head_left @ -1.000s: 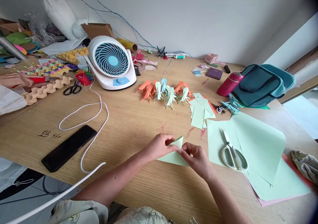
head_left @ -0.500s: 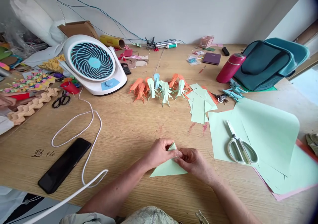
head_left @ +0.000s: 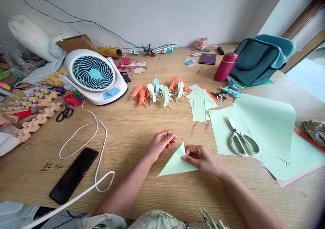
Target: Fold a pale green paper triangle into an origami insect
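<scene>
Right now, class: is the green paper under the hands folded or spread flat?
Folded: the paper lies as a triangle, pinned by the right hand.

Pale green folded triangle (head_left: 176, 162), white-and-blue fan (head_left: 94, 76), black phone (head_left: 73, 175), teal bag (head_left: 261, 59), magenta bottle (head_left: 225, 66), orange and green paper figures (head_left: 159, 91).

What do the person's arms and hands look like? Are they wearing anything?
Both forearms are bare. The left hand and right hand wear no gloves, and no rings or watch show. At the bottom edge is pale, floral-patterned clothing.
</scene>
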The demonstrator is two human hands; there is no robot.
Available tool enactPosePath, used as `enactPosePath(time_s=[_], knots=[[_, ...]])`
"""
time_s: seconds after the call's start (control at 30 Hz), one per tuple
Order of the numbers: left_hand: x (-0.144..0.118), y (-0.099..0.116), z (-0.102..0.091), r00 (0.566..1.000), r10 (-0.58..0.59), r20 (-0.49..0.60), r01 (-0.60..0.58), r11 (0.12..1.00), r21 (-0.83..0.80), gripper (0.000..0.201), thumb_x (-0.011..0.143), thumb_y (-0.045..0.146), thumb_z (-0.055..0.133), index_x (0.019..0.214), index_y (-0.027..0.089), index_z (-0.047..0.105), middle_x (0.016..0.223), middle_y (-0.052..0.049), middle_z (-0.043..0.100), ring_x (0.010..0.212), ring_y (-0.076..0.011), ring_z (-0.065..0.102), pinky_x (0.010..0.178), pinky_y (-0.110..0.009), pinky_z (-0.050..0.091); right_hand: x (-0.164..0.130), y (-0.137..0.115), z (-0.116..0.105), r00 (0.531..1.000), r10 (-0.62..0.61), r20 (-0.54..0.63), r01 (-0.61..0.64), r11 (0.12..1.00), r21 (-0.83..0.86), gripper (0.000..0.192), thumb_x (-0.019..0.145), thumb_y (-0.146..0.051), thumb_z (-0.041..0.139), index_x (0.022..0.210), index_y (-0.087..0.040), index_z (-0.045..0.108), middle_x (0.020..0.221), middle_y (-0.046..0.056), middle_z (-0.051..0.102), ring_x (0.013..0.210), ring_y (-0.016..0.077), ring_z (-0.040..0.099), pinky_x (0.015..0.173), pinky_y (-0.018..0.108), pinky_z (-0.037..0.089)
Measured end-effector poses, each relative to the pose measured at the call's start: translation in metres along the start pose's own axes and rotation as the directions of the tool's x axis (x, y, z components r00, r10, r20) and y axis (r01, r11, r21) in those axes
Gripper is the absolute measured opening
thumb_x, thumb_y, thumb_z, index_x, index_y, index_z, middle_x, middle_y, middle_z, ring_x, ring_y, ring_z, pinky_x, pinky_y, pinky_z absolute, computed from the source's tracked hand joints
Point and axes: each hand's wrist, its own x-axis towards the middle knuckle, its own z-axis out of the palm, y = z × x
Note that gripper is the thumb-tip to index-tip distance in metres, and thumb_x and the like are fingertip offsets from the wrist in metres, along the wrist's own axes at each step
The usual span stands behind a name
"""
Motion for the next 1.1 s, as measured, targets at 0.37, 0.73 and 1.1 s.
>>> enactPosePath(time_s=[0.37, 0.73, 1.1], knots=[[-0.012, 0.007, -0.020, 0.954, -0.006, 0.299, -0.052, 0.981, 0.185, 0.043, 0.074, 0.054, 0.073, 0.079, 0.013, 0.062, 0.071, 0.002, 0.056, 0.065, -0.0104, 0.048, 0.062, -0.022, 0.035, 0.006, -0.008, 0.003, 0.957, 0.009, -0.289, 0.029, 0.992, 0.125, 0.053, 0.073, -0.068, 0.070, 0.066, -0.021, 0.047, 0.052, -0.007, 0.042, 0.046, 0.0074, 0.030, 0.045, 0.024, 0.022], [-0.011, 0.006, -0.022, 0.965, 0.149, 0.218, -0.213, 0.927, 0.310, 0.020, 0.080, 0.033, 0.065, 0.073, 0.014, 0.065, 0.070, 0.002, 0.058, 0.068, -0.0108, 0.050, 0.066, -0.022, 0.038, 0.003, -0.006, 0.001, 0.974, -0.079, -0.214, 0.089, 0.995, 0.042, 0.042, 0.080, -0.057, 0.069, 0.076, -0.016, 0.064, 0.070, 0.001, 0.063, 0.064, 0.0140, 0.052, 0.062, 0.027, 0.041], [-0.011, 0.009, -0.028, 0.975, 0.171, 0.144, -0.206, 0.938, 0.280, 0.023, 0.076, 0.036, 0.072, 0.074, 0.014, 0.068, 0.073, 0.000, 0.064, 0.070, -0.0115, 0.055, 0.069, -0.022, 0.040, 0.005, -0.014, 0.012, 0.955, -0.043, -0.292, 0.043, 0.999, -0.005, 0.050, 0.072, -0.066, 0.070, 0.067, -0.018, 0.057, 0.059, -0.003, 0.049, 0.058, 0.0114, 0.041, 0.053, 0.024, 0.033]])
